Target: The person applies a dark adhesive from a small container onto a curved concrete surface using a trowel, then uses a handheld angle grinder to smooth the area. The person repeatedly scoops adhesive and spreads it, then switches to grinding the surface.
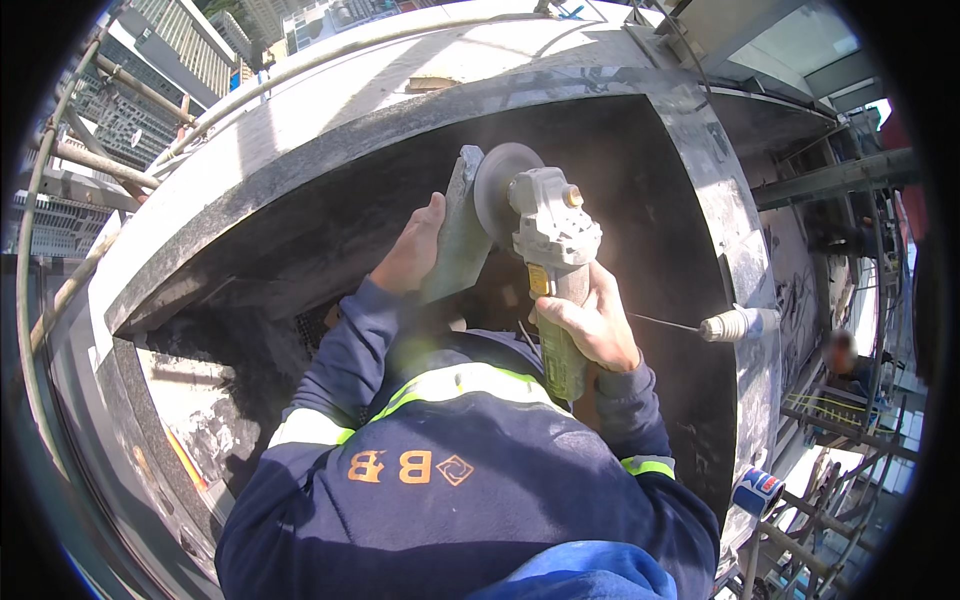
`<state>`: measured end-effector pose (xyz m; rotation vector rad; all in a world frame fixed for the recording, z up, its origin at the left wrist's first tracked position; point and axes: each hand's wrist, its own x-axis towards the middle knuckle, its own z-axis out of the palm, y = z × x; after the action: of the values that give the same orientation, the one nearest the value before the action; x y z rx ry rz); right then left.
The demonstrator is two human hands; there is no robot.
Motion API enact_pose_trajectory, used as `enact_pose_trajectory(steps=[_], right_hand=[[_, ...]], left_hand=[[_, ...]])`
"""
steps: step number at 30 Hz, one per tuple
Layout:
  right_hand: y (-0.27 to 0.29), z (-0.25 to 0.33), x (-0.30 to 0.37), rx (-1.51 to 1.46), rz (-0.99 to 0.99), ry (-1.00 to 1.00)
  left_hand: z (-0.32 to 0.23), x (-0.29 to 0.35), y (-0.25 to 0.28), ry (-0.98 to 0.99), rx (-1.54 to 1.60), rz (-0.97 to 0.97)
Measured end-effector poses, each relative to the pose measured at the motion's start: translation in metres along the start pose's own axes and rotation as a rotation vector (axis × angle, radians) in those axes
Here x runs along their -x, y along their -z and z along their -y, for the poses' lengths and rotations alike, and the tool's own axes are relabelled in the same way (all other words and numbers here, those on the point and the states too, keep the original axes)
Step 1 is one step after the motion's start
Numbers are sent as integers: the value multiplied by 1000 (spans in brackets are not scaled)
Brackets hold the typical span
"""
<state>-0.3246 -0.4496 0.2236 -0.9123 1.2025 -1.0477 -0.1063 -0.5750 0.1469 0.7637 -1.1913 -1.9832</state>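
Note:
An angle grinder (557,230) is gripped in my right hand (600,325), its fingers and thumb wrapped round the green body. The round grey disc (508,187) at its head stands close against the edge of a grey slab piece (462,245); whether they touch I cannot tell. My left hand (414,245) holds that slab upright from its left side, with most of the fingers hidden behind it. Pale dust coats the grinder's head, and a light haze hangs around it. Both tool and slab are up in front of my chest.
A pale ledge (250,150) curves round a dark recess ahead of me. Scaffold poles (110,170) run along the left, with tall buildings beyond. At right, a string spool (738,324) lies on the ledge with its line stretched leftward; a blue can (757,492) stands lower down.

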Motion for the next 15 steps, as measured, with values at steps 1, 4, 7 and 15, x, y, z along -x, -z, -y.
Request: enact_pose_trajectory(steps=[1, 4, 7, 15], right_hand=[[0, 1, 0, -2, -2, 3], [3, 3, -2, -3, 0, -11], [3, 1, -4, 5, 1, 22], [4, -2, -8, 48, 16, 93]], left_hand=[[2, -1, 2, 1, -21, -1], [5, -7, 6, -10, -70, -1], [2, -8, 2, -21, -56, 13], [11, -12, 9, 18, -25, 69]])
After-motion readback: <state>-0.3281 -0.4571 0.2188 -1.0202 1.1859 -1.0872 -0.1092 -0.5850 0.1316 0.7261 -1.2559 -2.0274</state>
